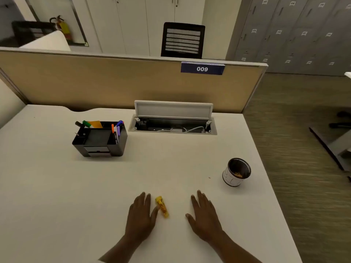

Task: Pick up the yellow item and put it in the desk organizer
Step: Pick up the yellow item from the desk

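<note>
A small yellow item (pixel 162 207), a short tube with a cap, lies on the white desk (pixel 57 196) near the front edge. My left hand (pixel 141 217) rests flat just left of it, thumb touching or almost touching its side. My right hand (pixel 204 215) lies flat on the desk to the right, well apart from the item. Both hands hold nothing, fingers apart. The black desk organizer (pixel 99 139) stands at the far left of the desk, with pens, markers and an orange pad in its back compartments.
A black-and-white cup (pixel 236 172) stands at the right, near the desk's right edge. An open cable tray (pixel 172 124) with its lid raised sits at the back centre. A tan partition (pixel 114 82) closes the far side. Floor lies to the right.
</note>
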The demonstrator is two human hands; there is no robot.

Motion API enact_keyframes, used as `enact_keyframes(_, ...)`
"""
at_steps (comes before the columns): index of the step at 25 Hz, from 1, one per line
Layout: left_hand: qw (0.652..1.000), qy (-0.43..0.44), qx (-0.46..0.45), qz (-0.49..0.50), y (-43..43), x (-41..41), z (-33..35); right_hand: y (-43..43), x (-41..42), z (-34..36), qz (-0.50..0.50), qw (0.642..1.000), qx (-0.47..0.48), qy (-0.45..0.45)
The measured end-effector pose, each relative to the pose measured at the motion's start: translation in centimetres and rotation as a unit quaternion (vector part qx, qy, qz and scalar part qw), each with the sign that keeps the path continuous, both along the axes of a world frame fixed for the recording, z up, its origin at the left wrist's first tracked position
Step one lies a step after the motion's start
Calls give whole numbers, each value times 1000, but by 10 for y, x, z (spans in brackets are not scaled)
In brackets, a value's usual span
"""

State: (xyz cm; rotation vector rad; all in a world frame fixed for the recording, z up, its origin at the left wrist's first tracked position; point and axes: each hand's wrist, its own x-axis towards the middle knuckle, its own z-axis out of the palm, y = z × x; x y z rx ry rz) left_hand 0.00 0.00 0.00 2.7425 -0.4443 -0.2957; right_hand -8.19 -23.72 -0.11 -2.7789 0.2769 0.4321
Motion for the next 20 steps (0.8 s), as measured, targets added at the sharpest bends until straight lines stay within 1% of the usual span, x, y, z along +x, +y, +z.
enact_keyframes(3, 999, -32, -24, -16, -19, -6, -1, -3, 1, 2, -3, 1000, -3, -11)
enact_keyframes(5, 999, -26, -16, -22, -34, -9, 0, -3, 1, 5, -3, 1000, -4, -29)
enact_keyframes(7, 1000, -7, -20, -8, -46, -10, -1, -2, -1, 7, 3, 999, -13, -52)
enact_keyframes(8, 1000, 19, -16, 4, -51, -10, 2, -1, -2, 8, 1, 998, -11, -62)
enact_keyframes(12, 996, 56, -39, 56, -71, -13, 5, -1, -8, 9, -16, 996, 33, -83)
enact_keyframes(14, 989, 76, -88, 96, -78, -11, 7, 0, -7, 11, -46, 991, 89, -90)
enact_keyframes(16, 970, 109, -159, 146, -92, -10, 13, 0, -2, 17, -100, 974, 181, -92)
enact_keyframes(17, 954, 136, -203, 173, -100, -9, 17, -1, 2, 20, -133, 962, 222, -88)
enact_keyframes(20, 885, 233, -321, 243, -127, -6, 37, -8, 15, 34, -242, 909, 334, -63)
